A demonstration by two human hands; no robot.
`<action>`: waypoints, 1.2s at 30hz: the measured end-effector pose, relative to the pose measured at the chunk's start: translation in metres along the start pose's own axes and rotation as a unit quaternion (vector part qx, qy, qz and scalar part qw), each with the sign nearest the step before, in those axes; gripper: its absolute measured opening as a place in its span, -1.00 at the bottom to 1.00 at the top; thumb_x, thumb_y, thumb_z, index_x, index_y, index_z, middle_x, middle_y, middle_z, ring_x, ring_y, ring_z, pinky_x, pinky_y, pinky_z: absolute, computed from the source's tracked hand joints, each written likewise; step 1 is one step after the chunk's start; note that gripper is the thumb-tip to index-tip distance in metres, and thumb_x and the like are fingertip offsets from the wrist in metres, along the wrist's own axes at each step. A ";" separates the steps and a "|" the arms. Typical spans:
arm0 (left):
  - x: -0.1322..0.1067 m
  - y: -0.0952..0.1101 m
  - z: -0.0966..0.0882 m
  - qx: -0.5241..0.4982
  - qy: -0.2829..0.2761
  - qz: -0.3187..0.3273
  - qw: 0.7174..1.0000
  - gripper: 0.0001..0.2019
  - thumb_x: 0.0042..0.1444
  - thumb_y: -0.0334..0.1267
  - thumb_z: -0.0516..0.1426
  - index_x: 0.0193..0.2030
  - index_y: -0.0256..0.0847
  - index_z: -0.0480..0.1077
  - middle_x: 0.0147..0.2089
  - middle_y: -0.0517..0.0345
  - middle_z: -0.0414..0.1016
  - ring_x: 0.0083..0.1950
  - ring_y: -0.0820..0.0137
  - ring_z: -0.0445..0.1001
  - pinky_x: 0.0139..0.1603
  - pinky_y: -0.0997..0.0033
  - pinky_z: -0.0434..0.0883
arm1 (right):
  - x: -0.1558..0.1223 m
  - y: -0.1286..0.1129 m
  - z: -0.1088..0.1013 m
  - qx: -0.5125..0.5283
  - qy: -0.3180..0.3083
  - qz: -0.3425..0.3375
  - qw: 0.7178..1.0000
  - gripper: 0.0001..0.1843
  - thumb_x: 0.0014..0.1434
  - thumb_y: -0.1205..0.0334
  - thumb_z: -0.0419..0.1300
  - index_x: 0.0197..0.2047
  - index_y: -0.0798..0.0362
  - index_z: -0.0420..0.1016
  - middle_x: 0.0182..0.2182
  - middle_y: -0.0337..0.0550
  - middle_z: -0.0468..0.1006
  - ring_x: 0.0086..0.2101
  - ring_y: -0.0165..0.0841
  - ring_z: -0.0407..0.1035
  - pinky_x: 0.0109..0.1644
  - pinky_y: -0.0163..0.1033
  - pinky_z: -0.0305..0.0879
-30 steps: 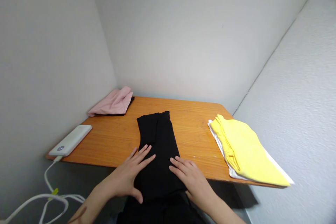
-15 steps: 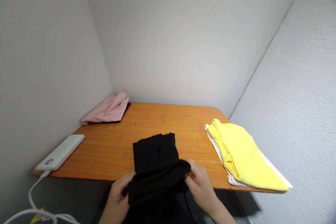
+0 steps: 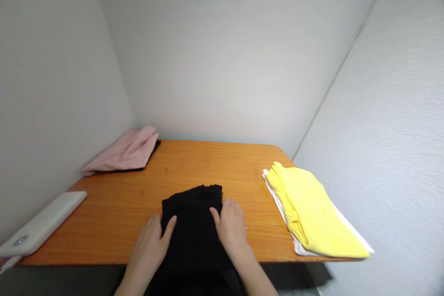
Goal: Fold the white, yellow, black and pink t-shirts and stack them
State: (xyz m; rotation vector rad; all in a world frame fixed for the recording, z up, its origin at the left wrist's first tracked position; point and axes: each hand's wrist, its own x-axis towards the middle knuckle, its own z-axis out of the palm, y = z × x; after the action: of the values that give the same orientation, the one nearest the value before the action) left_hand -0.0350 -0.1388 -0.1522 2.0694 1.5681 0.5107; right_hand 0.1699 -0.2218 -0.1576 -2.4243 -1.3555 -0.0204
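A folded black garment (image 3: 194, 226) lies at the front of the wooden table, its near part merging with dark clothing below the edge. At its left side, my left hand (image 3: 152, 238) has the thumb on top and the fingers along the edge. My right hand (image 3: 231, 226) holds the opposite edge the same way, thumb over the cloth. The fingertips under the fabric are hidden on both sides. The far end of the garment shows a slightly wavy edge beyond my hands.
A yellow folded cloth (image 3: 315, 212) rests on a white one (image 3: 299, 247) at the table's right. Pink cloth (image 3: 126, 150) lies over something black at the back left. A white power bank (image 3: 45, 222) with a cable sits front left. Walls (image 3: 215, 55) enclose the table (image 3: 208, 159).
The raised near part of the black garment has been folded forward and down onto the rest. Both hands have moved away from me, towards its far end. The camera view has shifted somewhat.
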 end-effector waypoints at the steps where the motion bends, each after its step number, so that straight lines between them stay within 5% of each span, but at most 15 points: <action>1: -0.001 0.004 0.001 -0.025 0.001 -0.003 1.000 -0.51 0.07 0.23 -0.10 -0.19 -0.16 0.30 -0.06 -0.20 0.53 0.07 -0.06 0.48 0.11 -0.02 0.39 | -0.001 0.002 -0.002 0.024 -0.009 -0.009 1.000 -0.65 0.33 0.04 0.02 -0.08 0.16 0.42 -0.17 0.18 0.50 -0.10 -0.01 0.41 0.00 0.03 0.30; 6: -0.020 0.031 0.009 -0.192 -0.040 -0.042 0.980 -0.42 0.03 0.26 -0.03 0.00 -0.16 0.25 0.09 -0.13 0.47 0.19 0.02 0.42 0.21 0.03 0.36 | -0.011 0.031 -0.018 0.170 -0.031 -0.012 0.985 -0.69 0.34 0.09 -0.02 0.02 0.10 0.31 -0.18 0.03 0.54 -0.16 -0.13 0.46 -0.11 -0.14 0.34; 11: -0.044 0.084 0.025 -0.338 -0.110 0.053 0.933 -0.50 0.11 0.17 0.09 0.04 -0.13 0.24 0.09 0.01 0.45 0.13 0.15 0.44 0.14 0.20 0.42 | -0.024 0.082 -0.072 0.238 0.090 0.013 0.967 -0.74 0.36 0.01 -0.05 -0.07 0.00 0.25 -0.22 -0.07 0.53 -0.24 -0.20 0.45 -0.17 -0.17 0.30; 18: -0.051 0.217 0.041 -0.507 -0.266 0.227 0.787 -0.72 0.22 -0.05 0.12 -0.08 -0.12 0.17 -0.11 0.16 0.38 -0.14 0.46 0.42 -0.10 0.46 0.40 | -0.013 0.181 -0.192 0.179 0.263 0.089 0.944 -0.59 0.24 -0.21 0.05 -0.22 -0.01 0.27 -0.46 -0.25 0.42 -0.46 -0.33 0.31 -0.35 -0.25 0.18; 22: -0.050 0.259 0.063 -0.576 -0.324 0.228 0.715 -0.64 0.16 -0.03 0.18 -0.07 -0.10 0.12 0.05 0.05 0.30 -0.18 0.48 0.44 -0.13 0.41 0.40 | 0.016 0.251 -0.211 0.111 0.246 0.145 0.952 -0.53 0.19 -0.26 0.06 -0.21 0.02 0.32 -0.47 -0.21 0.44 -0.44 -0.28 0.34 -0.32 -0.22 0.22; 24: -0.047 0.254 0.075 -0.572 -0.345 0.219 0.711 -0.62 0.15 0.01 0.18 -0.04 -0.11 0.15 0.12 -0.04 0.28 -0.08 0.38 0.46 -0.07 0.31 0.40 | 0.028 0.280 -0.198 0.067 0.176 0.190 0.964 -0.51 0.21 -0.21 0.02 -0.15 0.08 0.36 -0.35 -0.03 0.51 -0.32 -0.18 0.42 -0.21 -0.15 0.29; 28: -0.032 0.199 0.090 -0.502 -0.344 0.171 0.775 -0.58 0.21 0.07 0.10 0.05 -0.15 0.17 -0.05 -0.06 0.43 -0.05 0.25 0.49 -0.04 0.18 0.38 | 0.030 0.307 -0.144 -0.048 -0.004 0.281 0.958 -0.33 0.20 -0.19 -0.02 0.04 0.28 0.38 -0.10 0.38 0.49 -0.03 0.11 0.39 0.00 0.12 0.28; 32: -0.012 0.136 0.079 -0.474 -0.259 0.121 0.833 -0.66 0.22 0.04 0.08 -0.04 -0.17 0.25 0.01 -0.09 0.41 -0.02 0.25 0.49 -0.05 0.23 0.36 | 0.013 0.307 -0.109 -0.117 0.096 0.268 0.951 -0.07 0.15 -0.36 -0.21 0.32 0.17 0.20 0.24 0.44 0.21 0.24 0.39 0.01 0.06 0.57 0.01; 34: -0.007 0.114 0.066 -0.479 -0.218 0.101 0.845 -0.67 0.21 0.04 0.09 -0.07 -0.17 0.27 -0.05 -0.06 0.43 -0.04 0.27 0.50 -0.09 0.27 0.38 | 0.011 0.304 -0.105 -0.089 0.134 0.212 0.964 -0.02 0.03 -0.46 -0.17 0.39 -0.09 0.08 0.27 0.31 0.19 0.27 0.36 -0.05 0.01 0.65 -0.02; 36: -0.004 0.098 0.054 -0.492 -0.178 0.090 0.848 -0.68 0.19 0.03 0.11 -0.10 -0.18 0.27 -0.08 -0.04 0.43 -0.08 0.29 0.50 -0.12 0.29 0.39 | 0.017 0.296 -0.104 -0.053 0.113 0.143 0.982 -0.07 -0.08 -0.49 -0.10 0.37 -0.46 -0.01 0.22 0.12 0.31 0.25 0.26 0.04 -0.10 0.57 0.18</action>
State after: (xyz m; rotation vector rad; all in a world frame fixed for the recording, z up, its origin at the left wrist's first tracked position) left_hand 0.0711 -0.1724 -0.1389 1.3698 0.6395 0.7403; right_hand 0.4407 -0.3815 -0.1473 -2.5906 -0.9217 -0.2905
